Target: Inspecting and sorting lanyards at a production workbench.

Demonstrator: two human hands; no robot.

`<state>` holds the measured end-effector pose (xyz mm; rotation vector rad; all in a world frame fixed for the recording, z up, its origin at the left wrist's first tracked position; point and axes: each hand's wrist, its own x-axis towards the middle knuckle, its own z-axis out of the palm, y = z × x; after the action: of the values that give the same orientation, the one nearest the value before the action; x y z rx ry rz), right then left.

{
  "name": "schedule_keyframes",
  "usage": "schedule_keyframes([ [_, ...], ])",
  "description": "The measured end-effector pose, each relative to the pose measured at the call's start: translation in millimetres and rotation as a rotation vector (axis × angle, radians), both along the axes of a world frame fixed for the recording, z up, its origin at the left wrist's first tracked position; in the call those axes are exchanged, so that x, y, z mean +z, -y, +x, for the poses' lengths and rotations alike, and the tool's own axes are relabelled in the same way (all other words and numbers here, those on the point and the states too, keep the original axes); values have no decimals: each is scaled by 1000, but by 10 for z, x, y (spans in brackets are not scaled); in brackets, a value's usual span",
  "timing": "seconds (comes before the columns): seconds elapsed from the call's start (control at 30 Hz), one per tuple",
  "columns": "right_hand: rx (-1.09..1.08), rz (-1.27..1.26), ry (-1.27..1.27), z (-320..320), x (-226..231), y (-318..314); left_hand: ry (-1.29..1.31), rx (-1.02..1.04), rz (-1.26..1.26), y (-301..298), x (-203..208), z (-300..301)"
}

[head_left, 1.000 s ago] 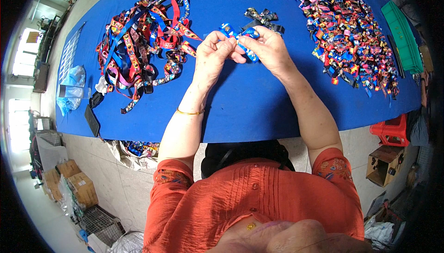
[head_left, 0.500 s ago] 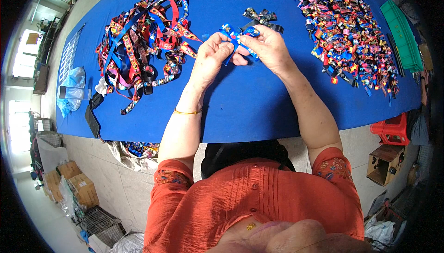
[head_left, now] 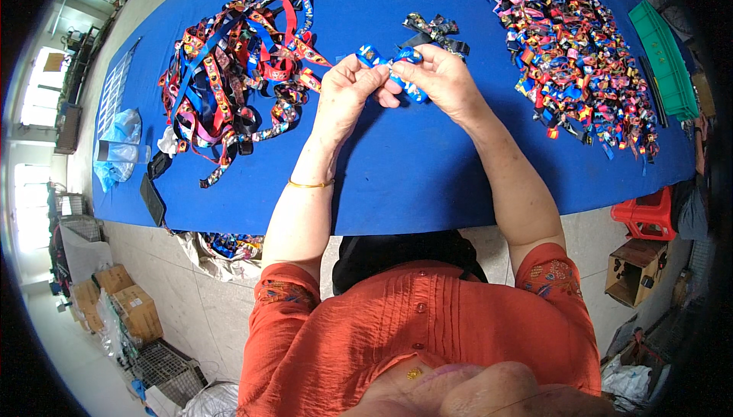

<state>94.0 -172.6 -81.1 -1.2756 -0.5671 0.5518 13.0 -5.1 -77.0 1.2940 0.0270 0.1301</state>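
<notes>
Above the blue tabletop I pinch a blue patterned ribbon (head_left: 412, 90) shaped like a bow, with loops sticking up and a tail below. My left hand (head_left: 349, 89) closes thumb and fingers on its left part. My right hand (head_left: 444, 81) grips its right part, the thumb tips nearly meeting at the middle. My fingers cover the middle of the ribbon. Just beyond my right hand lie dark patterned ribbon pieces (head_left: 435, 28), bow-like in shape. A tangled heap of long colourful ribbons (head_left: 221, 74) lies to the left of my hands.
A large spread of small colourful ribbon pieces (head_left: 565, 51) covers the table's right side, beside a green crate (head_left: 663, 58). A blue plastic bag (head_left: 122, 150) and a dark flat object (head_left: 152, 200) lie at the left edge. On the floor are a red stool (head_left: 647, 215) and cardboard boxes (head_left: 137, 310).
Both hands stay in nearly the same place. The ribbon's loops have shifted and turned between my fingers, and my thumbs sit closer together.
</notes>
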Motion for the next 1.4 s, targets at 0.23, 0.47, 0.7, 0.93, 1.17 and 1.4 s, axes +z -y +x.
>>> schedule_keyframes([
  [0.23,-70,1,63,44,-47,-13,-22,10,79,2,11,2],
  [0.47,-81,38,43,-13,-34,-59,-58,46,25,32,8,-8],
  [0.7,-9,-18,32,-25,-40,-32,-42,28,-35,34,-13,7],
  [0.93,-114,96,1,-50,-127,-135,-56,66,-124,90,-36,18],
  [1.17,-190,55,-133,-123,-7,-102,-43,66,-128,167,-53,13],
  [1.4,-290,70,16,-145,-17,-161,-53,70,-136,154,-59,12],
])
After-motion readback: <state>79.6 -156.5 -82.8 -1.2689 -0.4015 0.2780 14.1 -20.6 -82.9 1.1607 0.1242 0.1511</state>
